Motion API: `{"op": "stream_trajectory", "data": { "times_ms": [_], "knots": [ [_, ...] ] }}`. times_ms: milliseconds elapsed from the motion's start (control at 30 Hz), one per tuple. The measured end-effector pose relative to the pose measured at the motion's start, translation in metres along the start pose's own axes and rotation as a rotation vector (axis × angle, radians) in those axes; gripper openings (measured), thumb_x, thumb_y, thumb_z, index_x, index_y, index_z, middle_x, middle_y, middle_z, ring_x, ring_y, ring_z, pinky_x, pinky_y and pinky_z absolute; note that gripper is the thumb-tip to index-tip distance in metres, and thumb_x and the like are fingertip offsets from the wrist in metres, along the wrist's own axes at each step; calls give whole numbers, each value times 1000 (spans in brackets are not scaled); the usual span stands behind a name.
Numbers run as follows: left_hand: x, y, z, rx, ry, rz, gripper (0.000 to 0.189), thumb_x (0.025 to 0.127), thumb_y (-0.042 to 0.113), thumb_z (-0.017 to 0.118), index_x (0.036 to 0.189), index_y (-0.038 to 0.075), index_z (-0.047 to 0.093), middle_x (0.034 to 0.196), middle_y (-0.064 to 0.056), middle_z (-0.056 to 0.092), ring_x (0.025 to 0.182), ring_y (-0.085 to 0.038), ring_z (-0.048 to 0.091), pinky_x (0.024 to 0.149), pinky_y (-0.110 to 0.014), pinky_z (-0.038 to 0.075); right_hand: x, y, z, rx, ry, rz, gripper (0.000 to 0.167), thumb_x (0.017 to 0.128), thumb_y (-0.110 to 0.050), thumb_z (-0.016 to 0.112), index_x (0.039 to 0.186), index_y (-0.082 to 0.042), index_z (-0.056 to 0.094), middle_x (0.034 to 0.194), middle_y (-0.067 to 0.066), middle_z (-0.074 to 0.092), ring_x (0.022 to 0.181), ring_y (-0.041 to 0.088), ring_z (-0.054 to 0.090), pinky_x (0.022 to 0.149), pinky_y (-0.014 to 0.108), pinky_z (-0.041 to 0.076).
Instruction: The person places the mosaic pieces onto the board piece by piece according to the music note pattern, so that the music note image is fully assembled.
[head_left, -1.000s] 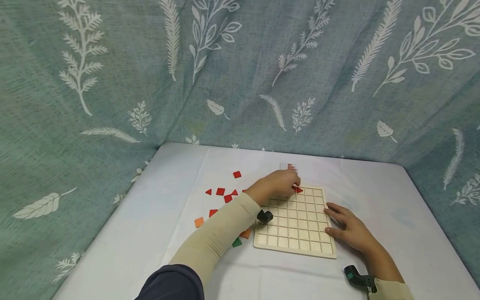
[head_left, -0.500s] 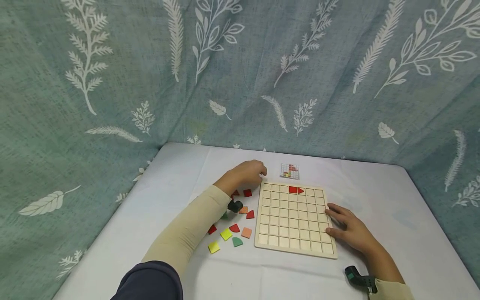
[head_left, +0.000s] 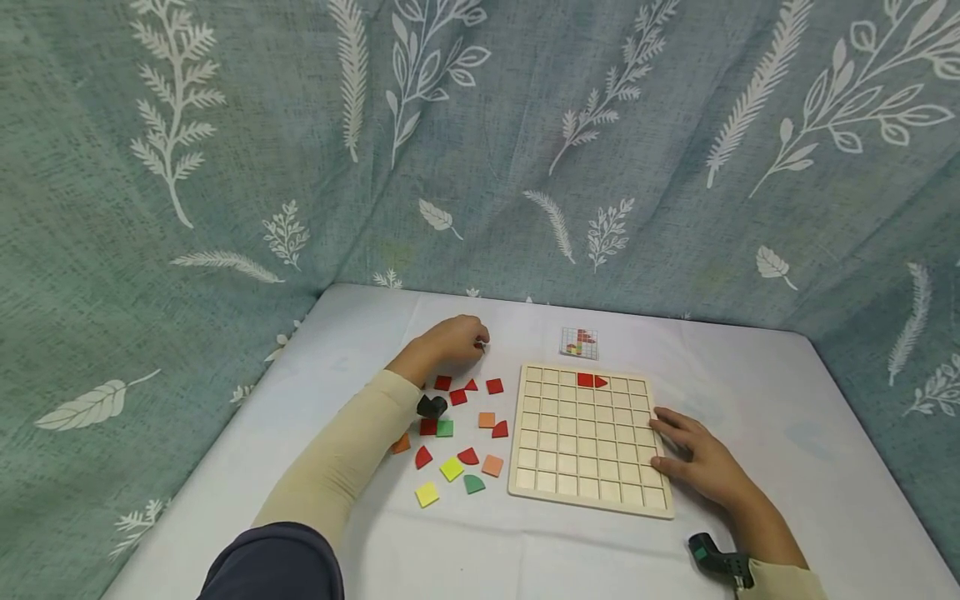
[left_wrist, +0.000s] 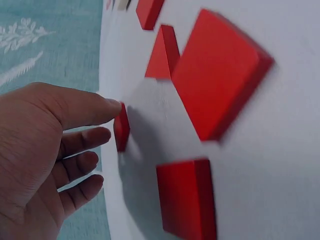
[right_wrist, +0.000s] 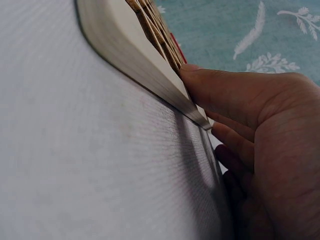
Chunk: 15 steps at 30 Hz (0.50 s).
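At the back left of the table, my left hand pinches a small red tile. In the left wrist view the thumb tip meets the tile's edge, and the index finger is hidden. My right hand rests against the right edge of a pale wooden grid board, its fingers spread and touching the rim. In the right wrist view the thumb lies at the board's upper edge. A red square tile and a red triangle tile lie side by side in the board's top row.
Left of the board lie scattered tiles, among them a yellow tile, a green quarter-circle, an orange square and several red ones. A small printed pattern card lies behind the board. A patterned curtain surrounds the table.
My left hand has moved left from the board's top row to the back-left red tile, uncovering the red square beside the triangle on the board. My right hand has stayed at the board's edge.
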<state>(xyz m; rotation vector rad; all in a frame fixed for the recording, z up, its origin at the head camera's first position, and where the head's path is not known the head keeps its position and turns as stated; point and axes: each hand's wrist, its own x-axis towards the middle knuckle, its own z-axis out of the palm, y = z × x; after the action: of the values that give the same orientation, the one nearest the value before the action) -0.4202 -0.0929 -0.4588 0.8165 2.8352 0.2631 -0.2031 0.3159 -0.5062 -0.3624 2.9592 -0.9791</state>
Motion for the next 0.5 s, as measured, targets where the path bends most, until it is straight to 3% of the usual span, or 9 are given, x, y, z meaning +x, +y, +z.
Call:
{"op": "stream_trajectory", "data": {
  "times_ms": [233,500],
  "knots": [
    [-3,-10,1,-21,-6,-43,26,87,19,64,112,14,71,99,1,61,88,-19,53,87,-36,46,0,-1,0,-7,0,3,70,83,-39,76,139,-3,53,151,14,35,138,45,25,103,65,22],
    [-4,-11,1,-56,-32,-67,27,88,20,66,114,15,70,103,0,63,93,-19,55,92,-39,46,0,0,0,-1,-3,0,71,83,-39,76,139,-3,52,151,14,34,138,44,25,103,65,22]
  ]
}}
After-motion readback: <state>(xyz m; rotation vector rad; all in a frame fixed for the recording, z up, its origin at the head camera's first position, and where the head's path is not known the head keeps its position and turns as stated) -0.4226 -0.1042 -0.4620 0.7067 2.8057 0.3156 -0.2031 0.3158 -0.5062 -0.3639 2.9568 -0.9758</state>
